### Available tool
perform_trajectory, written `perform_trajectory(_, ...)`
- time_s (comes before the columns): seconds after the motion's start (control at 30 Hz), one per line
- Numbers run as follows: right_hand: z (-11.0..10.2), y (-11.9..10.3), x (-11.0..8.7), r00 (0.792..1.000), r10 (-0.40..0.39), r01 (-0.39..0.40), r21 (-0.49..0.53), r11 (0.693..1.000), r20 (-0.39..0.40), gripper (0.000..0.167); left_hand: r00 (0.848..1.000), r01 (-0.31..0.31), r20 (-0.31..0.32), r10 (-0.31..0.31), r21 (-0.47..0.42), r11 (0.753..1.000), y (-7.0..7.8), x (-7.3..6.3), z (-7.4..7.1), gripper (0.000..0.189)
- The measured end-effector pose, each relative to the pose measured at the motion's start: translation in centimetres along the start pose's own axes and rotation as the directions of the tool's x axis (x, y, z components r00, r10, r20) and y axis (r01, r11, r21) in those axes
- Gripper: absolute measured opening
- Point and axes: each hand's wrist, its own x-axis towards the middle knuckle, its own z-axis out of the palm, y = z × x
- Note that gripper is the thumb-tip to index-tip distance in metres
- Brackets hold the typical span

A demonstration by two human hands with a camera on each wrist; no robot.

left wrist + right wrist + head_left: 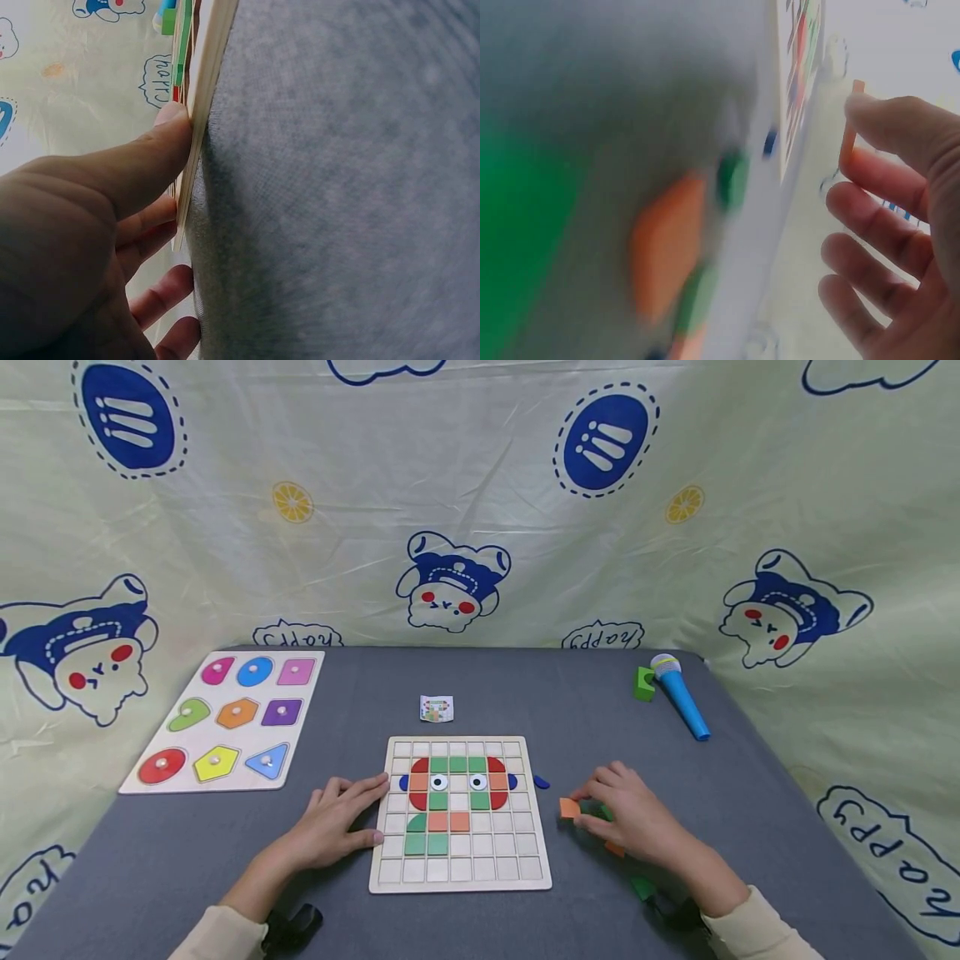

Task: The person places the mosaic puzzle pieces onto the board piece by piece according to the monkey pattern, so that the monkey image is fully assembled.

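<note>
On the grey cloth table top [337, 902], in the middle, a light wooden square board [498, 867] with lines making little boxes. At its left edge, the left hand [330, 827], open, with fingers stretched out. Touching that edge with fingertips and thumb, the thumb nearer the front corner.

To the right of the board, the right hand [630, 814], closed on a flat orange square piece [570, 808], with a pinch of thumb and pointing finger. In the right wrist view, the same piece up off the table, thin side showing, next to three loosely bent fingers.

Near and under the right hand, more loose bits: a green piece [606, 812], an orange piece [615, 850], and a second green piece [642, 887] by the wrist. Partly hidden or blurry, so can't tell every shape. Just beside the board's right edge, a small blue rounded piece [542, 782].

In the board's boxes, red rounded corner pieces [496, 765], green square pieces [457, 765], orange square pieces [459, 822], blue half-round pieces [512, 782] and two black-and-white eye pieces [477, 782].

Behind the board, a small white picture card [437, 718]. At the back left, a white board of nine bright knobbed shapes [247, 737]. At the back right, a blue toy microphone [684, 702] with a grey head, just beside a small green block [643, 683]. Behind everything, a pale cloth [360, 527] with upside-down blue bears.
</note>
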Motion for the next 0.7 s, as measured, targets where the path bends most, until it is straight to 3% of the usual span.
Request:
perform_trajectory(0.5,2.6,-6.7,2.9,0.978,-0.207,0.208,0.040,0.977,-0.032,0.021,1.000,-0.014,0.003,0.014,-0.012,1.000,-0.2,0.1,-0.1,0.070)
perform_trajectory(0.7,3.6,-8.9,3.9,0.970,-0.240,0.240,0.013,0.971,-0.023,0.018,1.000,-0.013,0.001,0.013,-0.016,1.000,-0.2,0.0,-0.1,0.070)
